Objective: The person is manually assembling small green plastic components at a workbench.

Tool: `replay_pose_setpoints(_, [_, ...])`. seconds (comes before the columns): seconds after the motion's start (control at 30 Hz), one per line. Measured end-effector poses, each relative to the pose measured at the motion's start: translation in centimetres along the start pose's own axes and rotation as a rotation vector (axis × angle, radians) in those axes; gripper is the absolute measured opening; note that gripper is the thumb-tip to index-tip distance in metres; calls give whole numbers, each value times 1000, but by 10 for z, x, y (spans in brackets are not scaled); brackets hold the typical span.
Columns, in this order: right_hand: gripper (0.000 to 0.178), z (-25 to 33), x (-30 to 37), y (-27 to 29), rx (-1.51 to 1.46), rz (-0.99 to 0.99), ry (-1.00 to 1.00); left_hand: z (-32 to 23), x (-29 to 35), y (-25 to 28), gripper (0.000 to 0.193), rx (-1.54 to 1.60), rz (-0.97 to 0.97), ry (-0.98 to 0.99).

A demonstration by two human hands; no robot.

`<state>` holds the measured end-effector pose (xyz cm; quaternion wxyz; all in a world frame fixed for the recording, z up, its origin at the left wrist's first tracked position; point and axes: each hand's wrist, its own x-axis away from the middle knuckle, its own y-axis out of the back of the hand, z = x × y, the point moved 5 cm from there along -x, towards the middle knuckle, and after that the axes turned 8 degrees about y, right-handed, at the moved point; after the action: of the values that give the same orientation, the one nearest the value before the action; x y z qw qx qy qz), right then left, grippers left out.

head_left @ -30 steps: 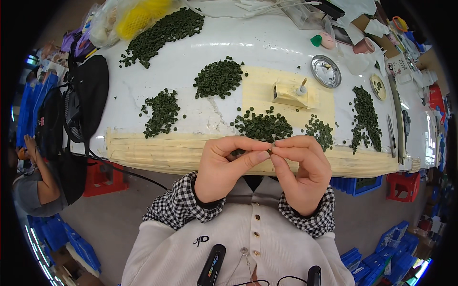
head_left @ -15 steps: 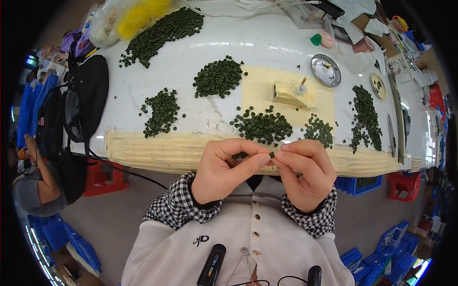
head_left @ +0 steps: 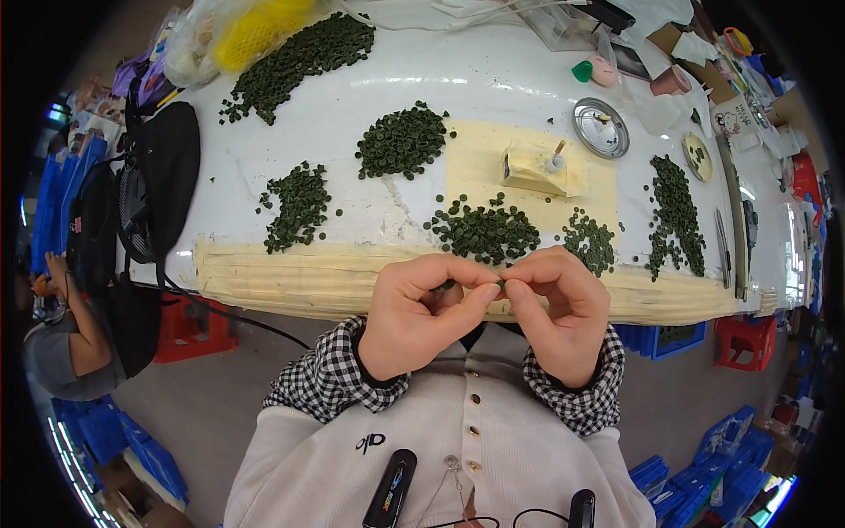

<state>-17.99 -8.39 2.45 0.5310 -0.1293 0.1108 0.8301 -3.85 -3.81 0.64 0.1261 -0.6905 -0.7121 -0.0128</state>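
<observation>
Your right hand (head_left: 563,308) has slid slightly left over the last half second, its index finger now arched higher, while your left hand (head_left: 414,312) has barely moved. Thumb and forefinger of each look pinched on one small green piece (head_left: 502,284), mostly hidden between the meeting tips, seen against the tape (head_left: 290,275) along the table's near edge. That suggests a reset grip, with the piece still being worked between both hands. The pile (head_left: 484,236) just beyond your fingers and the block (head_left: 532,176) behind it look unchanged
</observation>
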Motion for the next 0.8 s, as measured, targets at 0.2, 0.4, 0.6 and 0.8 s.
replay_pose_setpoints(0.2, [9, 1, -1, 0, 23, 28, 11, -1, 0, 0, 8, 2, -1, -9])
replay_pose_setpoints(0.4, [8, 0, 0, 0, 73, 26, 45, 0, 0, 0, 8, 16, 2, -26])
replay_pose_setpoints(0.6, [9, -2, 1, -1, 43, -32, -67, 2, -5, -2, 8, 80, -26, 30])
replay_pose_setpoints(0.8, [9, 1, 1, 40, 166, -329, 45, 7, -14, 8, 12, 350, -6, 252])
